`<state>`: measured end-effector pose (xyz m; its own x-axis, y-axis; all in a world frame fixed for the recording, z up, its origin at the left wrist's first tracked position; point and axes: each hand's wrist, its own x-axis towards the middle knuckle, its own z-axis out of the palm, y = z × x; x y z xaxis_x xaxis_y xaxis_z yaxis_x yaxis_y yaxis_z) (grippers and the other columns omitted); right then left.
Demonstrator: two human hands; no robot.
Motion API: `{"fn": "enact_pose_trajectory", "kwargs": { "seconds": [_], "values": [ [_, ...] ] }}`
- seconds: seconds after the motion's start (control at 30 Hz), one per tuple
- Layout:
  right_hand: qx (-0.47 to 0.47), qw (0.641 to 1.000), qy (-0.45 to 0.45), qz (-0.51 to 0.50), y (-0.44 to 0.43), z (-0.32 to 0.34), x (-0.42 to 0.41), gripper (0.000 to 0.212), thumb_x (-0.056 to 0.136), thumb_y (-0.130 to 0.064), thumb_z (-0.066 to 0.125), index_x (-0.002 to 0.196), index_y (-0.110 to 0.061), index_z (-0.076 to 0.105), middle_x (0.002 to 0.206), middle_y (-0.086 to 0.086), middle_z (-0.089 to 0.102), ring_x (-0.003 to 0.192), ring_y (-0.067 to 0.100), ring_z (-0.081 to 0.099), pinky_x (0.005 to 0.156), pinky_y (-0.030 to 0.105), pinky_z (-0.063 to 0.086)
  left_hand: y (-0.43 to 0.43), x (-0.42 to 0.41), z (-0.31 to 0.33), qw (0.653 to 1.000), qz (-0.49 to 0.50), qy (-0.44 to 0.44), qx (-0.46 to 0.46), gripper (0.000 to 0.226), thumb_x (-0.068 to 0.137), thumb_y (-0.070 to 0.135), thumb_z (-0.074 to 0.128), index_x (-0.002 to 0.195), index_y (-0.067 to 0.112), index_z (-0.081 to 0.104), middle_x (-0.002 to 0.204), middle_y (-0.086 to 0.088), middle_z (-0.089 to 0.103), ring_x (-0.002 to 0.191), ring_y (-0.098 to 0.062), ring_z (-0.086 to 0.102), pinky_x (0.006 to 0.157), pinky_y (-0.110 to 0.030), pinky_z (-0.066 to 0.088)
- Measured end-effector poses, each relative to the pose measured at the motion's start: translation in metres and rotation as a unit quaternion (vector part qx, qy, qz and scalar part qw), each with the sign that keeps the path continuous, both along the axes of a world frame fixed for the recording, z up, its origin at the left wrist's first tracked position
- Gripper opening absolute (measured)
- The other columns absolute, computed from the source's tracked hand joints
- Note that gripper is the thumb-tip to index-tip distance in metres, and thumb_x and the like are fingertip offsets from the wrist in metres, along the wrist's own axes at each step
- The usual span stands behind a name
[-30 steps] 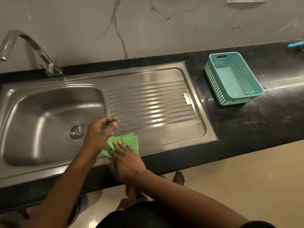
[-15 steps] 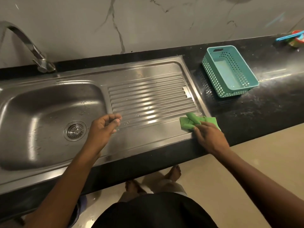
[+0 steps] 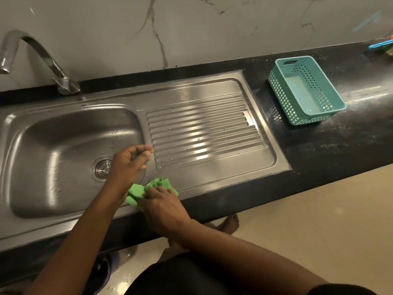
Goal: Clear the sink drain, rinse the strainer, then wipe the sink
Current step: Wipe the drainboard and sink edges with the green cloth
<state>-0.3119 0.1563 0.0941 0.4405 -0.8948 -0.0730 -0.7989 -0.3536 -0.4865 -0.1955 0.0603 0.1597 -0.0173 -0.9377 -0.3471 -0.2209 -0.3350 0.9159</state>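
A steel sink (image 3: 27,133) with a ridged drainboard (image 3: 204,133) is set in a black counter. The round strainer (image 3: 102,168) sits in the drain, partly hidden by my left hand (image 3: 129,165). That hand hovers over the basin's right edge, fingers loosely curled, holding nothing. My right hand (image 3: 163,206) presses a crumpled green cloth (image 3: 138,191) onto the sink's front rim, just below the left hand. Water drops dot the basin and the drainboard.
A curved tap (image 3: 38,58) rises at the back left. A teal perforated basket (image 3: 306,90) stands on the counter (image 3: 340,150) right of the drainboard. Coloured items (image 3: 382,48) lie at the far right corner. Below the counter edge are a beige floor and bare feet.
My right hand has dragged the green cloth from the drainboard's front right corner back left along the front rim, next to the left hand. The left hand has hardly moved.
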Motion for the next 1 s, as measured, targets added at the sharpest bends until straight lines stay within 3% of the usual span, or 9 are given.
{"fn": "enact_pose_trajectory", "kwargs": {
  "seconds": [0.17, 0.3, 0.43, 0.53, 0.63, 0.77, 0.87, 1.0],
  "values": [
    [-0.021, 0.998, -0.018, 0.06, 0.011, -0.004, -0.079, 0.033, 0.102, -0.028, 0.06, 0.134, -0.03, 0.069, 0.138, -0.004, 0.063, 0.121, 0.021, 0.057, 0.102, 0.041, 0.049, -0.004, -0.003, 0.001, 1.0, -0.007, -0.01, 0.0, 0.021, 0.103, 0.011, 0.065, 0.106, 0.028, 0.076, 0.113, 0.005, 0.079, 0.108, -0.016, 0.073, 0.103, -0.049, 0.055],
    [-0.042, 0.998, 0.011, -0.055, 0.028, 0.004, -0.203, 0.024, 0.098, -0.022, 0.071, 0.121, -0.023, 0.078, 0.128, 0.001, 0.071, 0.118, 0.024, 0.065, 0.098, 0.046, 0.055, -0.007, -0.007, 0.003, 1.0, -0.014, -0.009, 0.0, 0.021, 0.102, 0.01, 0.064, 0.105, 0.027, 0.077, 0.114, 0.002, 0.08, 0.107, -0.017, 0.073, 0.104, -0.051, 0.055],
    [-0.015, 0.976, 0.063, -0.206, 0.037, 0.015, -0.302, 0.027, 0.096, -0.017, 0.074, 0.122, -0.021, 0.078, 0.126, 0.002, 0.07, 0.117, 0.023, 0.063, 0.093, 0.051, 0.06, -0.009, -0.009, 0.003, 1.0, -0.013, -0.005, 0.003, 0.02, 0.102, 0.008, 0.064, 0.107, 0.022, 0.076, 0.116, 0.0, 0.079, 0.109, -0.018, 0.072, 0.107, -0.054, 0.054],
    [-0.015, 0.953, 0.081, -0.291, 0.037, 0.009, -0.31, 0.026, 0.098, -0.023, 0.071, 0.123, -0.021, 0.077, 0.125, 0.001, 0.067, 0.115, 0.019, 0.06, 0.092, 0.05, 0.059, -0.009, -0.009, 0.002, 1.0, -0.014, -0.004, 0.003, 0.019, 0.102, 0.008, 0.063, 0.109, 0.021, 0.076, 0.116, 0.0, 0.079, 0.111, -0.02, 0.072, 0.107, -0.054, 0.054],
    [-0.045, 0.941, 0.063, -0.33, 0.045, 0.0, -0.264, 0.023, 0.094, -0.022, 0.073, 0.117, -0.019, 0.079, 0.112, 0.0, 0.064, 0.102, 0.02, 0.057, 0.081, 0.049, 0.057, -0.01, -0.006, 0.0, 1.0, -0.011, -0.004, 0.004, 0.02, 0.102, 0.008, 0.063, 0.11, 0.022, 0.076, 0.115, 0.001, 0.079, 0.11, -0.02, 0.072, 0.107, -0.053, 0.053],
    [-0.068, 0.981, -0.003, -0.179, 0.051, 0.001, -0.159, 0.011, 0.097, -0.025, 0.069, 0.102, -0.025, 0.079, 0.101, -0.002, 0.064, 0.091, 0.02, 0.058, 0.076, 0.045, 0.052, -0.011, -0.006, -0.004, 1.0, -0.009, -0.003, 0.008, 0.02, 0.103, 0.008, 0.063, 0.115, 0.017, 0.075, 0.118, -0.004, 0.078, 0.118, -0.028, 0.072, 0.108, -0.054, 0.053],
    [-0.018, 1.0, -0.01, -0.009, 0.039, 0.0, -0.077, 0.024, 0.102, -0.036, 0.058, 0.12, -0.032, 0.073, 0.119, -0.005, 0.058, 0.104, 0.017, 0.052, 0.087, 0.042, 0.048, -0.013, -0.01, -0.005, 1.0, -0.01, 0.001, 0.01, 0.019, 0.103, 0.009, 0.062, 0.117, 0.016, 0.074, 0.12, -0.007, 0.077, 0.122, -0.032, 0.07, 0.108, -0.055, 0.052],
    [-0.014, 0.989, 0.029, 0.144, 0.023, -0.002, -0.035, 0.052, 0.096, -0.032, 0.062, 0.148, -0.03, 0.055, 0.133, 0.005, 0.048, 0.113, 0.026, 0.05, 0.091, 0.042, 0.045, -0.018, -0.015, -0.003, 1.0, -0.012, -0.004, 0.01, 0.019, 0.103, 0.009, 0.062, 0.117, 0.014, 0.074, 0.12, -0.008, 0.077, 0.113, -0.024, 0.069, 0.108, -0.054, 0.052]
  ]
}}
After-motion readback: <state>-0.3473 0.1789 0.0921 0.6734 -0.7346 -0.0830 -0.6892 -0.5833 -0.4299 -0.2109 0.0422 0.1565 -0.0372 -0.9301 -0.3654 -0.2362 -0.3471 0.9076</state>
